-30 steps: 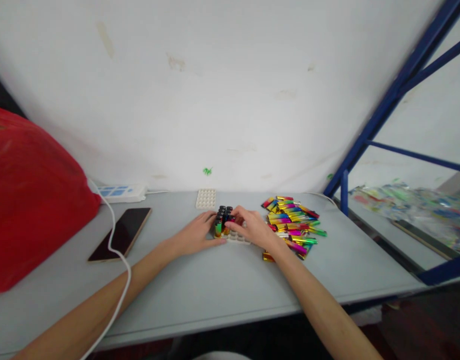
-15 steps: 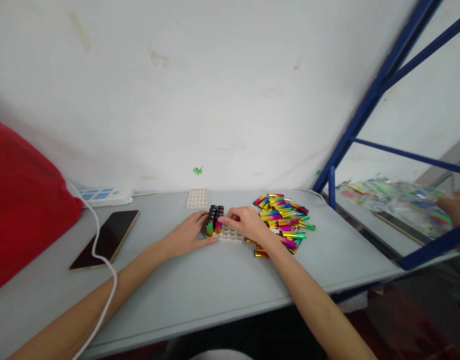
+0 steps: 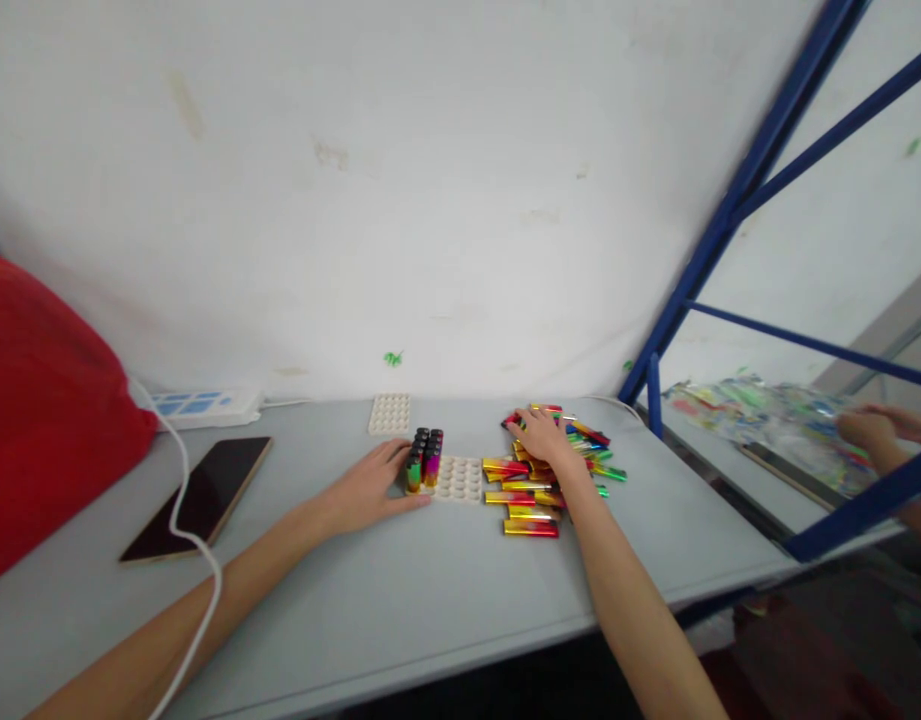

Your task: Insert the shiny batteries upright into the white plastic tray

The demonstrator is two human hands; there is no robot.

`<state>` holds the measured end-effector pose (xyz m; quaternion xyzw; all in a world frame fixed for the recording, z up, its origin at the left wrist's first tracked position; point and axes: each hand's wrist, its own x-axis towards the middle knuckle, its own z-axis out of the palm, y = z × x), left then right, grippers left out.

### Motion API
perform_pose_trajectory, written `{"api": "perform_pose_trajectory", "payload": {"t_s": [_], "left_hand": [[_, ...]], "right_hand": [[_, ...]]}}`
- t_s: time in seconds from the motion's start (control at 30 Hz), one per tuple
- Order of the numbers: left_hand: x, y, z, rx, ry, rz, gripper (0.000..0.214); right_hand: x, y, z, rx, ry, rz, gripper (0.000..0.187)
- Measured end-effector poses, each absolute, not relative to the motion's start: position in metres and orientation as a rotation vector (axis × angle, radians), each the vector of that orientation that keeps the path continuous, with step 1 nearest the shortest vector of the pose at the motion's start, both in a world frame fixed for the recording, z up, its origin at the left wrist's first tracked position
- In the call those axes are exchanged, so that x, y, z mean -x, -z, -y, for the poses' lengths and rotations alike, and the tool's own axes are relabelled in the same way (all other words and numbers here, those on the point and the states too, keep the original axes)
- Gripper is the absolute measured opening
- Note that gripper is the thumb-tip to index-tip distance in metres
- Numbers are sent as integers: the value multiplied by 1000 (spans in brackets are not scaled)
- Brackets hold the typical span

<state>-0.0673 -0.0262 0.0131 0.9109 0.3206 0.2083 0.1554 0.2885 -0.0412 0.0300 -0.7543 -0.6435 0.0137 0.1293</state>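
Note:
Colourful lighters with black tops (image 3: pixel 432 465) stand upright in rows at the left end of a white tray with round holes (image 3: pixel 461 480). My left hand (image 3: pixel 374 487) grips that end of the tray, thumb along the front edge and fingers behind the lighters. Over to the right lies a loose pile of shiny multicoloured lighters (image 3: pixel 531 498). On the pile's far left part rests my right hand (image 3: pixel 542 437), palm down with its fingers apart. What lies under its palm is hidden.
Another white holed tray (image 3: pixel 389 413) lies near the wall. At left are a phone (image 3: pixel 201 498), a power strip (image 3: pixel 205 405), a white cable (image 3: pixel 188 490) and a red bag (image 3: pixel 47 420). Beyond a blue metal frame (image 3: pixel 700 270), another person's hands (image 3: pixel 872 428) are at plastic-wrapped items.
My right hand has moved from the tray to the lighter pile on the right, and its fingers have spread. My left hand keeps its place at the tray.

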Motion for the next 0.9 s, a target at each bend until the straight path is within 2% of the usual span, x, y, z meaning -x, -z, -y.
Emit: {"api": "perform_pose_trajectory", "payload": {"t_s": [0.17,0.37,0.57,0.63,0.77,0.9], "left_hand": [[68,-12,25,-2633,-636,-886,75],[69,-12,24,-2663,-653,-860,74],[68,-15,26,-2641,-651,-870,74],[67,-15,27,-2637,-644,-879,75],[66,-14,27,-2608,-676,-859,72],[66,-14,28,-2588,-670,-881,73]], "right_hand": [[-282,-35,46,2146,-68,1933,44],[-271,-36,50,1980,-40,1897,66],[-265,-37,46,1552,-116,1856,50],[-261,-36,45,1468,-184,1778,50],[-251,-35,43,1315,-427,1548,61],[-237,-38,43,1167,-583,1412,49]]}}
